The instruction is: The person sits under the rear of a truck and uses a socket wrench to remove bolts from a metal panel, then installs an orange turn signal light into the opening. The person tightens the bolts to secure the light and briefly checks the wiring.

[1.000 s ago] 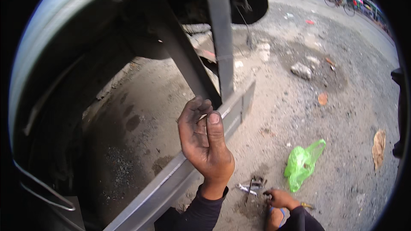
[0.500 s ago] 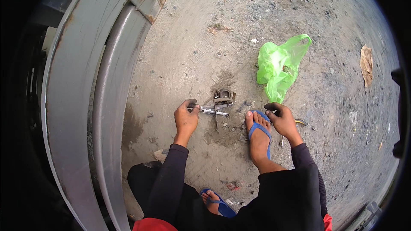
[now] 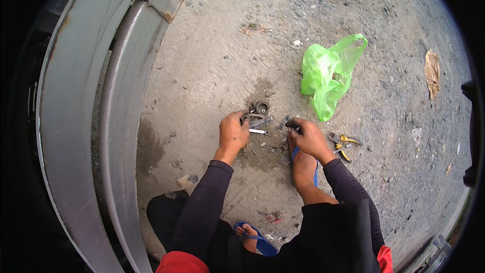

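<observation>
My left hand (image 3: 234, 135) is low over a small heap of metal parts, its fingers curled in against them; what it grips is hidden. Beside its fingertips lie a silver wrench (image 3: 258, 132), a curved grey metal piece (image 3: 256, 116) and a round, dirty metal part (image 3: 261, 107). Above my right foot (image 3: 305, 169), in its blue flip-flop, my right hand (image 3: 309, 139) has thumb and fingers pinched together. Anything between those fingertips is too small to make out. Yellow-and-black pliers (image 3: 345, 140) rest on the ground to the right of that hand.
A bright green plastic bag (image 3: 327, 77) sits on the dirt farther out. Along the left runs a large grey metal beam (image 3: 83, 121) with rusty edges. Dry brown leaves (image 3: 432, 73) and pebbles are scattered on the ground. My left foot (image 3: 247, 237) is near the bottom.
My left hand has moved right and slightly up, over the metal parts. My right hand has moved left across the foot, uncovering the pliers. The view has shifted slightly.
</observation>
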### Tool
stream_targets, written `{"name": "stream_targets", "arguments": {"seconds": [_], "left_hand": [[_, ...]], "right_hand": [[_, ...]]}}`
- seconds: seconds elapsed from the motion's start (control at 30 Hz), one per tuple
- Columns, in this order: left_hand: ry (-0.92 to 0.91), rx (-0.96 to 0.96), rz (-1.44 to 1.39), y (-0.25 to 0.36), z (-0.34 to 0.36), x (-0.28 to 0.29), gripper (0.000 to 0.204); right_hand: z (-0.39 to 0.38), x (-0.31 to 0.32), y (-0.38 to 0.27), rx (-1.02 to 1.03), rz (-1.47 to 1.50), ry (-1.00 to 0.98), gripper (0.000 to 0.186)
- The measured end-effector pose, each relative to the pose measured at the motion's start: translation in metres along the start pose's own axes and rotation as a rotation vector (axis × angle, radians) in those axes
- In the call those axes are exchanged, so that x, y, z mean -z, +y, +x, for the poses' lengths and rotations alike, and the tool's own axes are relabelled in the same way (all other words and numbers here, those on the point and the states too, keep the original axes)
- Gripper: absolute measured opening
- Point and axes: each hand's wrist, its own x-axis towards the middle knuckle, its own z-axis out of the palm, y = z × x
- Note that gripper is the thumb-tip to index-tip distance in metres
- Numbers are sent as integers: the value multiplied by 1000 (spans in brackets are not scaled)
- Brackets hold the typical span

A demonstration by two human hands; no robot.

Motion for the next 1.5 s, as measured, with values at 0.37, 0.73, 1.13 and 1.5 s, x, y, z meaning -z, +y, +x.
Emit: {"name": "stream_targets", "arguments": {"seconds": [0.37,0.73,1.13,1.5], "left_hand": [[147,205,42,-61,0,52,27],[157,222,269,-39,-4,46,38],[-46,-493,-42,186,74,-49,41],[-52,-314,-76,153,93,-84,66]], "right_hand": [[-3,54,-45,99,210,238,25],[84,130,46,63,-341,621,20],[85,76,56,63,-584,644,28],[69,94,38,199,-195,627,49]]}}
